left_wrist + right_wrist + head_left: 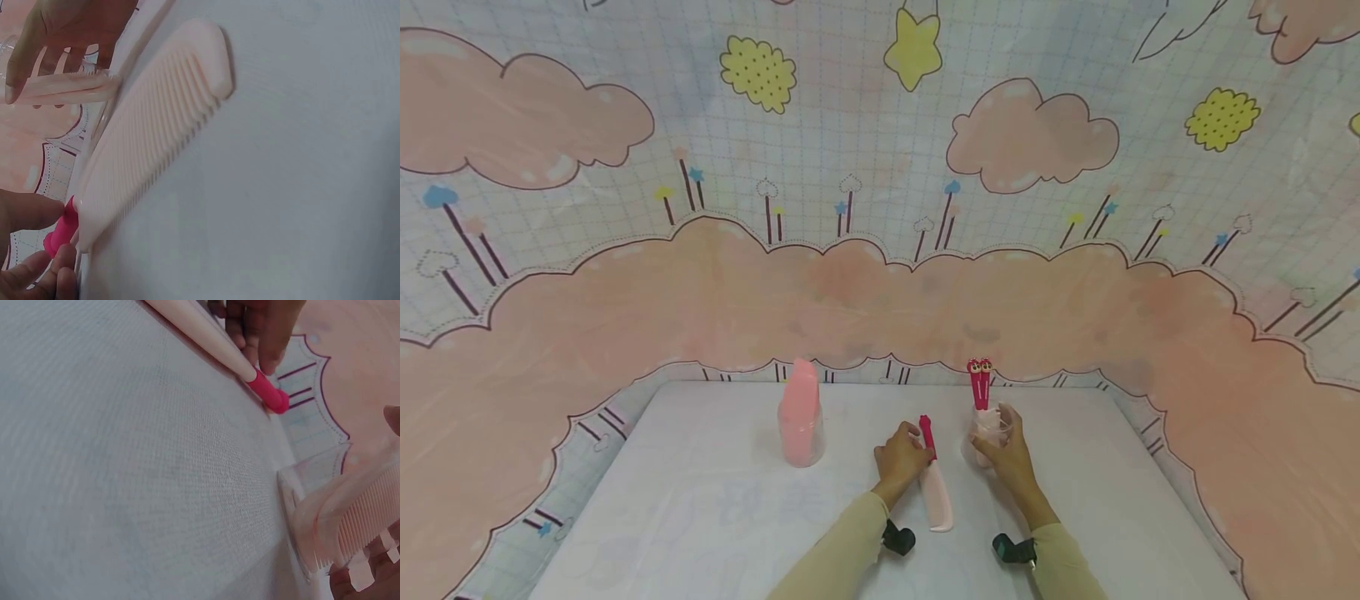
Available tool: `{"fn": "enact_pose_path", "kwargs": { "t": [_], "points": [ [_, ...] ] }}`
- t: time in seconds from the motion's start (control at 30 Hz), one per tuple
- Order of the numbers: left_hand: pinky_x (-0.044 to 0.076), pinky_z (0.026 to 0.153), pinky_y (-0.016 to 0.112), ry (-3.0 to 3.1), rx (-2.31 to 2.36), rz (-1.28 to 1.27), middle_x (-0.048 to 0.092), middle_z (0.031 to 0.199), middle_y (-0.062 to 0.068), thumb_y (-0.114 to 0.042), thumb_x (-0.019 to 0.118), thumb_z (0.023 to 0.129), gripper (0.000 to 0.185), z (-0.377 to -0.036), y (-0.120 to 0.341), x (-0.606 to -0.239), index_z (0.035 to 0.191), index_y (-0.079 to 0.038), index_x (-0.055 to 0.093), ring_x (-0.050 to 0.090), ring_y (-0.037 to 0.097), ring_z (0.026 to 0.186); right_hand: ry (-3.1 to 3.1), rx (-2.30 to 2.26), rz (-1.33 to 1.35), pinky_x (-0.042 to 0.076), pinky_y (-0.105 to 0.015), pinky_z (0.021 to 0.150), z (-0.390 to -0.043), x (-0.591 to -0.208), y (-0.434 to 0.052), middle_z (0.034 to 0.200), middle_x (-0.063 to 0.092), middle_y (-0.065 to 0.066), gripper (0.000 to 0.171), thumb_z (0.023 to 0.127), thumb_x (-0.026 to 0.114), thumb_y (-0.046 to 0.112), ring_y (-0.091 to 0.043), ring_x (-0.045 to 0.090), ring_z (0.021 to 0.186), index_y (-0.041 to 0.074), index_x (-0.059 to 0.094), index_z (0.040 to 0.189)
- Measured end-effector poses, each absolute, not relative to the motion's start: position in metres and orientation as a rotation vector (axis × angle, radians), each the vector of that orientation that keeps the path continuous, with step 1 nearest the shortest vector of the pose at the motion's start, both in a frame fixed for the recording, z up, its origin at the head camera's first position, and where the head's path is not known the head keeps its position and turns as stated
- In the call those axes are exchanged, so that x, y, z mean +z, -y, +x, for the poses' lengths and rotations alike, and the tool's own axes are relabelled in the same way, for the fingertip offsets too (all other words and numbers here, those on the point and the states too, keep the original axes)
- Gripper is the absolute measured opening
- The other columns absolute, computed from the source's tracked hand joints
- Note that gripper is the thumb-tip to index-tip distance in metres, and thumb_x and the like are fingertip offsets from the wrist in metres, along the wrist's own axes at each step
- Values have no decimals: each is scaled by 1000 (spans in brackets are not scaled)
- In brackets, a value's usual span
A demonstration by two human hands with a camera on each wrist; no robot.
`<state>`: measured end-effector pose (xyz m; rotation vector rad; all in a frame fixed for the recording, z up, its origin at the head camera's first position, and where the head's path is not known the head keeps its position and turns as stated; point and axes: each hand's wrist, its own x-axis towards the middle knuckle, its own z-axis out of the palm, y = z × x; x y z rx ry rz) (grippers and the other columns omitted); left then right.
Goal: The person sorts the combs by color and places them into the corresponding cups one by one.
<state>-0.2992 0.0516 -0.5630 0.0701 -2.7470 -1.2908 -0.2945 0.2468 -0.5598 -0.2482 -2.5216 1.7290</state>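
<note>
A pale pink comb (pixel 936 500) with a bright pink-red handle lies on the white table, its teeth showing in the left wrist view. My left hand (pixel 900 458) pinches that handle (pixel 64 231) between thumb and fingers. To the right, my right hand (pixel 1013 457) holds a clear cup (pixel 970 446), thumb on one side and fingers round the other. Inside the cup stand combs, with two red handles (pixel 980 385) topped by small figures sticking up. Their pale toothed ends (pixel 369 509) show through the clear wall in the right wrist view.
On the left stands another clear cup (pixel 817 440) with a flat salmon-pink item (pixel 801 408) upright in it; its kind is unclear. The white tabletop (pixel 700 500) ends at a patterned cloth backdrop (pixel 880 308). Dark wrist cameras (pixel 898 538) sit by both sleeves.
</note>
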Motion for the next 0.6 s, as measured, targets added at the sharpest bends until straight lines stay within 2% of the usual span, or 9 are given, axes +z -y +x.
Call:
{"fn": "enact_pose_path", "kwargs": {
  "t": [0.6],
  "points": [
    [33, 80, 45, 2779, -1215, 108, 63, 74, 0, -26, 84, 73, 38, -297, -59, -560, 98, -10, 60, 56, 18, 73, 2516, 1743, -248, 21, -61, 118, -294, -557, -246, 162, 20, -13, 90, 86, 74, 29, -40, 19, 149, 22, 15, 154]
  ]
}}
